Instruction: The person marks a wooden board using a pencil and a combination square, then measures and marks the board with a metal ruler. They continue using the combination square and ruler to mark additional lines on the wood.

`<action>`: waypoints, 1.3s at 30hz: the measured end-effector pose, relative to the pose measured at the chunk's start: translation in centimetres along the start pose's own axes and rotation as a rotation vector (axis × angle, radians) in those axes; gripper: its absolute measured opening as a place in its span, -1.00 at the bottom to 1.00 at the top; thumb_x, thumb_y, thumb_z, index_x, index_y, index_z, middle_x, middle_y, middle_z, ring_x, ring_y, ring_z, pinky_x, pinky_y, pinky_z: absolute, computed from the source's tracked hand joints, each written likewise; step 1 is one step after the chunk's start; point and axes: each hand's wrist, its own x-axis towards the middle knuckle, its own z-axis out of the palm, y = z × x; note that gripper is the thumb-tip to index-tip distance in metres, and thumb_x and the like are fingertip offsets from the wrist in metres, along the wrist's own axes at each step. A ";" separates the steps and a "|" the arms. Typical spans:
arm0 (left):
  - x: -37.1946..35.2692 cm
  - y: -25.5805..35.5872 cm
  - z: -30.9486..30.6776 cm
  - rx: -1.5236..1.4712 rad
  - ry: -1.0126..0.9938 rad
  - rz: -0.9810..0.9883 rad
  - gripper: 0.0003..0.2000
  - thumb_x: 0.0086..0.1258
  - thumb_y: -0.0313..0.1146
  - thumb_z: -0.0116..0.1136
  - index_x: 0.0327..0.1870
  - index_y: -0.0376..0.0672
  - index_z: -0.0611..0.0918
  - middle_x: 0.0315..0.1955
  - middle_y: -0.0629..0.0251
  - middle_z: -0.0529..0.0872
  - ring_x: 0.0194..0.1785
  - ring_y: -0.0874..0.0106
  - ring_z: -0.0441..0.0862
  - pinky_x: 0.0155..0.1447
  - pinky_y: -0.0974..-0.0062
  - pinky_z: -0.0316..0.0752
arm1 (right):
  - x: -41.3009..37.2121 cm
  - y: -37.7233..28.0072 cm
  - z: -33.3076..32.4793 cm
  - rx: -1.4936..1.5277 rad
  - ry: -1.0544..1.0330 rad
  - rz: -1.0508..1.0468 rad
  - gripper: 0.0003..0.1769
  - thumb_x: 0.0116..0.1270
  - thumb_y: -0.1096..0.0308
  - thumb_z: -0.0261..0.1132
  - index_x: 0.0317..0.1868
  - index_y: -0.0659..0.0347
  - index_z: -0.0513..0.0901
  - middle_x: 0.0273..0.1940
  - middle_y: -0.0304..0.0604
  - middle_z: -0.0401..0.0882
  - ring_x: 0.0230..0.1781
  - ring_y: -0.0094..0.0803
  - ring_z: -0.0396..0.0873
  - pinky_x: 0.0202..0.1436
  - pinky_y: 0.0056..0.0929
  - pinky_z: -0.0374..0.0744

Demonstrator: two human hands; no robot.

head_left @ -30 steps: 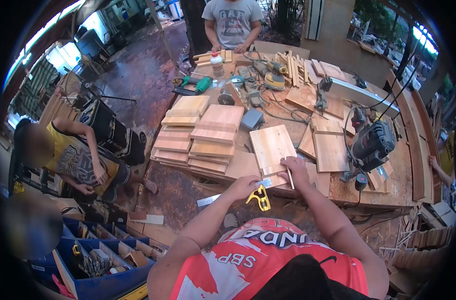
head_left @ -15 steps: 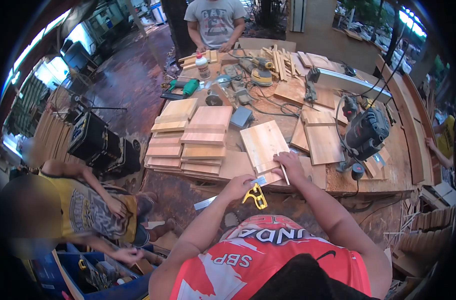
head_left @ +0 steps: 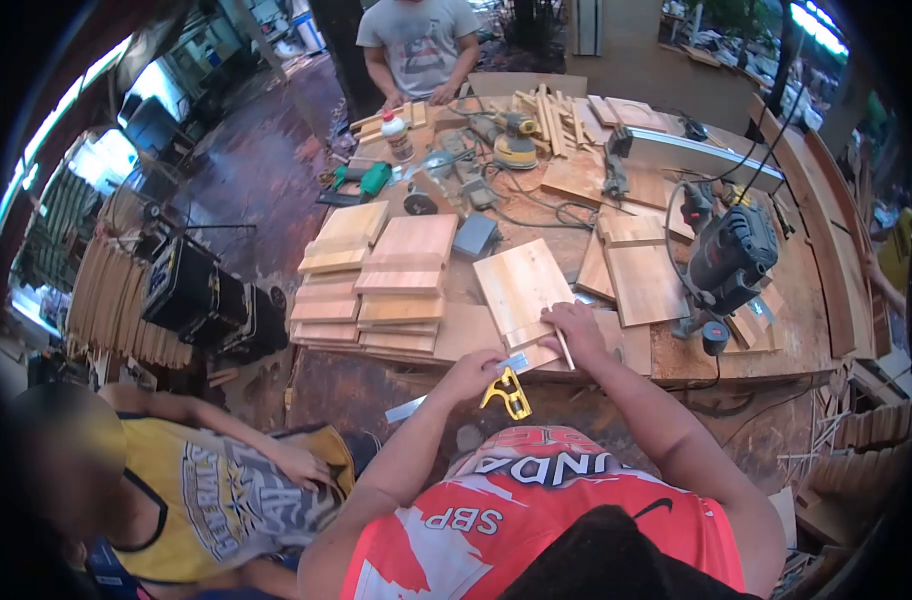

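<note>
A pale wooden board (head_left: 524,285) lies at the table's near edge, one end toward me. My left hand (head_left: 473,375) is closed on a combination square (head_left: 508,393), whose yellow head hangs below the fingers. The square's steel blade shows on both sides of that hand, one end by the board's near edge. My right hand (head_left: 576,332) rests on the board's near right corner, its fingers closed round a thin light stick that looks like a pencil (head_left: 564,350). The pencil's tip cannot be made out.
Stacked boards (head_left: 406,270) stand left of the board. A router (head_left: 733,262), a sander (head_left: 516,150), a green drill (head_left: 368,179) and a glue bottle (head_left: 397,136) with cords lie about the table. One person (head_left: 418,50) stands across; another in yellow (head_left: 216,490) is close on my left.
The person in yellow on the left has moved closer to me and covers the blue bin. My view has shifted slightly; my hands, the square and the board keep about the same arrangement.
</note>
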 end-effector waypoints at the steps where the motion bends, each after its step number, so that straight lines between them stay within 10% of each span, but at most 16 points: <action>1: 0.1 0.3 -0.2 0.018 -0.013 -0.037 -0.74 0.43 -0.37 0.24 0.09 -0.21 0.68 -0.31 0.30 0.73 -0.22 0.55 0.61 -0.04 0.49 0.54 | 0.2 -0.2 -0.4 0.018 -0.018 0.025 -0.43 0.09 0.08 0.54 0.11 0.03 0.64 0.12 -0.13 0.61 0.31 -0.17 0.46 0.51 0.04 0.24; 11: 0.9 0.9 0.1 -0.298 0.089 -0.028 -0.53 0.54 -0.38 0.15 0.43 -0.14 0.42 -0.33 0.47 0.55 -0.26 0.64 0.47 -0.09 0.61 0.45 | 0.5 -0.7 -0.8 0.114 0.008 0.230 0.24 -0.09 0.08 0.69 0.54 0.11 0.14 0.58 0.18 0.01 0.63 0.11 -0.05 0.64 0.03 0.05; 39: 1.8 2.3 0.2 -0.176 0.041 -0.107 -0.45 0.46 -0.33 0.27 0.47 -0.09 0.45 -0.65 0.49 0.41 -0.54 0.65 0.32 -0.41 0.57 0.30 | 0.3 -0.3 -0.2 0.088 0.031 0.159 0.20 -0.13 0.09 0.70 0.50 0.16 0.22 0.55 0.18 0.13 0.57 0.19 0.10 0.57 0.05 0.21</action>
